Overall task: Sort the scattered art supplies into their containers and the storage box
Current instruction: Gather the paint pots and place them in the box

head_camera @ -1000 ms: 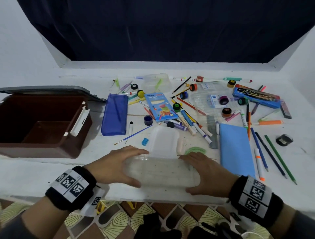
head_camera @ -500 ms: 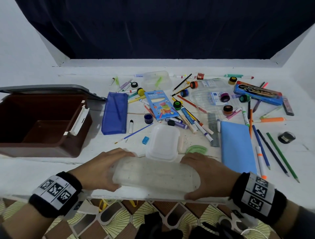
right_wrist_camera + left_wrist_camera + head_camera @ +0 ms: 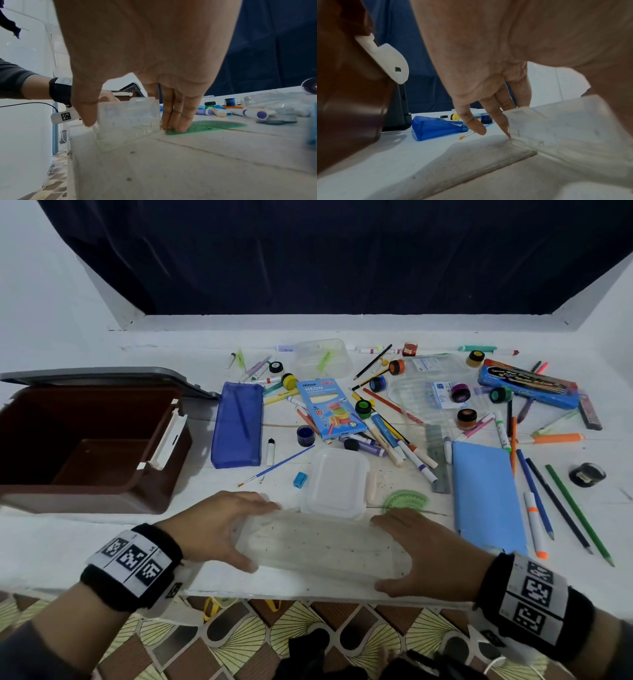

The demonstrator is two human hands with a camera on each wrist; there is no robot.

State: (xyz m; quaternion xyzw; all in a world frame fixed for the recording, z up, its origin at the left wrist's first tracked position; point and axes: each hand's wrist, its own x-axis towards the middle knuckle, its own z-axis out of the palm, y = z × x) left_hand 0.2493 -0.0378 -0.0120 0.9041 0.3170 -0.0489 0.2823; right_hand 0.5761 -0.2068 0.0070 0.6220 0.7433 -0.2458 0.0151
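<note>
Clear plastic, a long lidded case [image 3: 322, 546] lay at the near edge of the white table [image 3: 68, 546], straight in front of you. Your left hand [image 3: 212, 529] held its left end, fingers [image 3: 503, 121] down its far side and thumb on the near side. Your right hand [image 3: 428, 553] gripped the right end the same way, thumb in front, fingers [image 3: 178, 116] behind, their tips resting on a green protractor [image 3: 211, 125]. Just beyond the case sat a small square tub [image 3: 337, 481] with its lid on. To your left stood the brown storage box [image 3: 102, 491], lid open, with a blue pencil pouch [image 3: 236, 429] beside it. Markers, pencils and paint pots lay scattered further back and to your right.
</note>
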